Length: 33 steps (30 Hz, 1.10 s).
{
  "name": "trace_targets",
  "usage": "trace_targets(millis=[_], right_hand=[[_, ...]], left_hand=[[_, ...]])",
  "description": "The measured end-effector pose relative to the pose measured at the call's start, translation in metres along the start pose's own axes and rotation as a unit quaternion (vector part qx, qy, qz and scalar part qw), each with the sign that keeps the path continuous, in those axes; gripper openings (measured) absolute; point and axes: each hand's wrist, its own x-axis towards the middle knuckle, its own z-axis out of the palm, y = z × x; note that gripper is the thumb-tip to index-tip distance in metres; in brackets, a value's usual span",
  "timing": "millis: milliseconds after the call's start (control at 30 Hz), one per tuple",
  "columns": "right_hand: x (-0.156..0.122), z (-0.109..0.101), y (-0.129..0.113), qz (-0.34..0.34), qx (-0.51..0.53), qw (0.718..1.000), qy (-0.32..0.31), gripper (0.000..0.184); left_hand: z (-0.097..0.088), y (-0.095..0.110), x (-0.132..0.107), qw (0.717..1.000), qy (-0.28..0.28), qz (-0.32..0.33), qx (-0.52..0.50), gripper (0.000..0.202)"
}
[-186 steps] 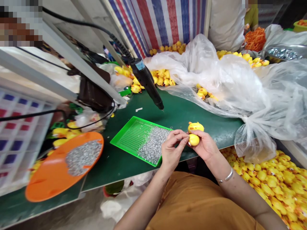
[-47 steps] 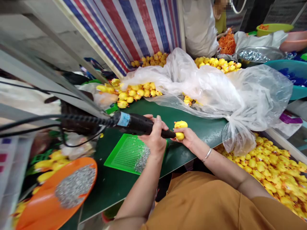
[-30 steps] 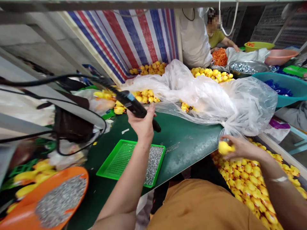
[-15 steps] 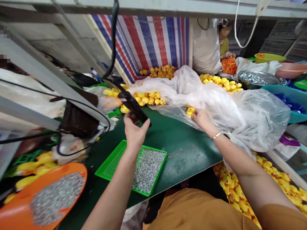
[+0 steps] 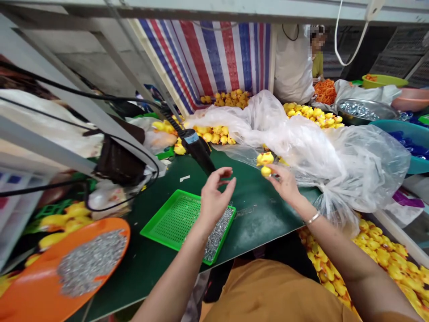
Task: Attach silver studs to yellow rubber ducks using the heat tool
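My right hand [image 5: 284, 184] pinches a yellow rubber duck [image 5: 264, 162] above the green bench top [image 5: 258, 210], near the edge of a clear plastic bag [image 5: 351, 165]. My left hand [image 5: 216, 194] is empty, its fingers curved apart, above a green perforated tray [image 5: 177, 223]. Small silvery metal pieces [image 5: 219, 235] lie in the tray's right end, partly behind my left forearm. A black corded handheld tool [image 5: 198, 149] with a blue label is at the bench's far edge, a little beyond my left fingers.
An orange plate [image 5: 30, 279] holds silvery pieces at lower left. Heaps of yellow ducks lie at lower right [image 5: 378, 255] and behind the bench [image 5: 214, 134]. Farther back are a metal bowl [image 5: 365, 109], a teal basin [image 5: 402, 143] and a person [image 5: 295, 62].
My left hand has let go of the black tool and moved toward me. My right hand has come back from the bag, now holding a yellow duck up.
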Motion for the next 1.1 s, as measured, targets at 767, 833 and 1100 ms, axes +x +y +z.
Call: trace_targets(millis=[767, 833, 1100], right_hand=[[-0.107, 0.027, -0.043, 0.287, 0.424, 0.857, -0.062, 0.053], [-0.104, 0.025, -0.044, 0.307, 0.504, 0.8, -0.106, 0.042], [-0.102, 0.027, -0.032, 0.371, 0.59, 0.701, -0.153, 0.035]], left_hand=[[-0.008, 0.027, -0.067, 0.977, -0.211, -0.018, -0.002, 0.031], [-0.031, 0.015, -0.068, 0.979, -0.177, -0.035, 0.094, 0.027], [-0.071, -0.035, -0.083, 0.886, -0.245, -0.067, 0.389, 0.013]])
